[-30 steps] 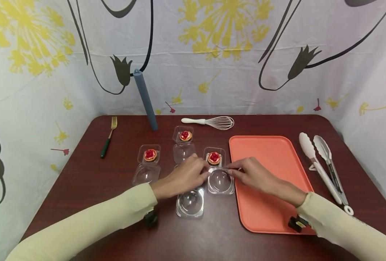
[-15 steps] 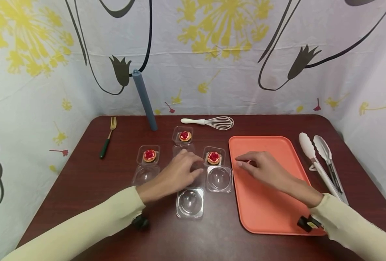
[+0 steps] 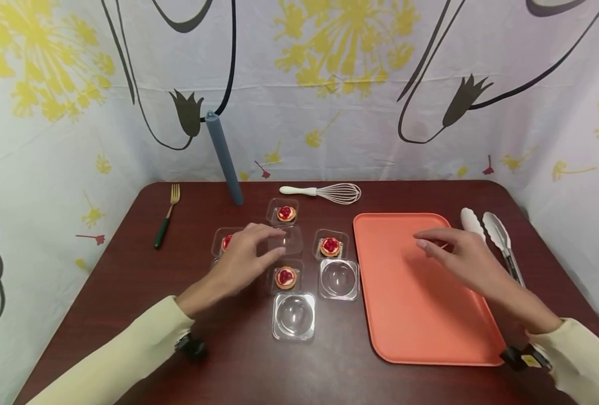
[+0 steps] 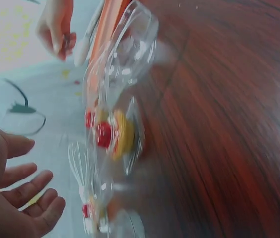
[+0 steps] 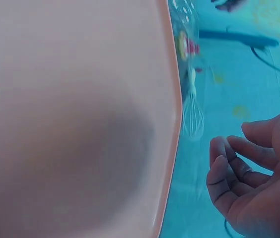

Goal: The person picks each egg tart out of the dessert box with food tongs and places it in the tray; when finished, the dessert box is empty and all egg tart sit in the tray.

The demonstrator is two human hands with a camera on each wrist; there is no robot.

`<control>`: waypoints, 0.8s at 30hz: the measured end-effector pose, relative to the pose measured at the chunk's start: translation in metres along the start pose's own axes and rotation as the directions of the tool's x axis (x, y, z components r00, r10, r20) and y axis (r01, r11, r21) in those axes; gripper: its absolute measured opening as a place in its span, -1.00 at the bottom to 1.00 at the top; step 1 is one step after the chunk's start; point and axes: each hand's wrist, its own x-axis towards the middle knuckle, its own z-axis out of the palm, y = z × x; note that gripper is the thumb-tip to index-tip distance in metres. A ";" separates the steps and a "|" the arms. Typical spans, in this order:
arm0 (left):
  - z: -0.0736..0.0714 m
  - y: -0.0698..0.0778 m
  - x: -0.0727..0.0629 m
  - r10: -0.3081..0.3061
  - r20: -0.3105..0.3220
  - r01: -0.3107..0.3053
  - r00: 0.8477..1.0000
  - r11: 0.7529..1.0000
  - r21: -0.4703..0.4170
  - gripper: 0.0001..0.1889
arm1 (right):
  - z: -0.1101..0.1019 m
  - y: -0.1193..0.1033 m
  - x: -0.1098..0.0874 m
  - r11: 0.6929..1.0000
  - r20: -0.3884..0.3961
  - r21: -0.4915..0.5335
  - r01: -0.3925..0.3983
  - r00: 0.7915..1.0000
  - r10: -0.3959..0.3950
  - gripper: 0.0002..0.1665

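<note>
Several clear plastic clamshell containers stand with lids folded back, each holding a small red-topped tart. My left hand [image 3: 238,259], fingers loosely bent and holding nothing, hovers over the left container [image 3: 219,238] and partly hides its tart [image 3: 226,242]. Right of that hand are the near tart [image 3: 286,277], its domed lid [image 3: 294,316] toward me, and the right tart [image 3: 330,246] with its lid [image 3: 338,279]. Farther back sits another tart [image 3: 286,213]. My right hand [image 3: 463,259] is raised over the right part of the orange tray [image 3: 405,326], also holding nothing.
A white-handled whisk [image 3: 324,192] lies along the back edge. At the back left are a green-handled fork [image 3: 167,216] and a blue roll [image 3: 224,160] standing upright. White-tipped tongs [image 3: 499,233] lie right of the tray, partly behind my right arm. A patterned cloth surrounds the table.
Both hands have drawn apart from the right container's lid, the left hand moving left and the right hand moving right over the tray. The near tart has come into view.
</note>
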 end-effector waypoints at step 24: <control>-0.054 -0.109 -0.029 -0.175 -0.085 0.167 0.981 0.981 -0.098 -0.29 | -0.039 0.083 -0.059 0.951 -0.272 -0.100 -0.293 0.927 0.257 -0.56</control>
